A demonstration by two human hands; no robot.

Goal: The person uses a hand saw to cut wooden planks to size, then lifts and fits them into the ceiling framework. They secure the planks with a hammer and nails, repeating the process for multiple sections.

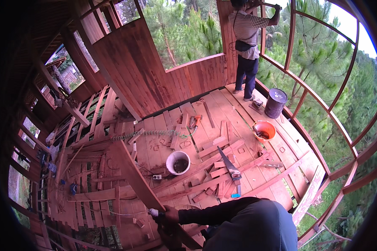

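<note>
Gripping, right hand [170, 214] closed around its near end, a long stiff reddish plank [134, 175] slanting across the littered floor [205, 108], likely heavy and awkward, better held nearer mid-length; left hand out of sight.

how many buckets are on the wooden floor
3: a white bucket mid-floor, an orange bucket to its right, and a dark bucket near the standing person. Others may be hidden.
</note>
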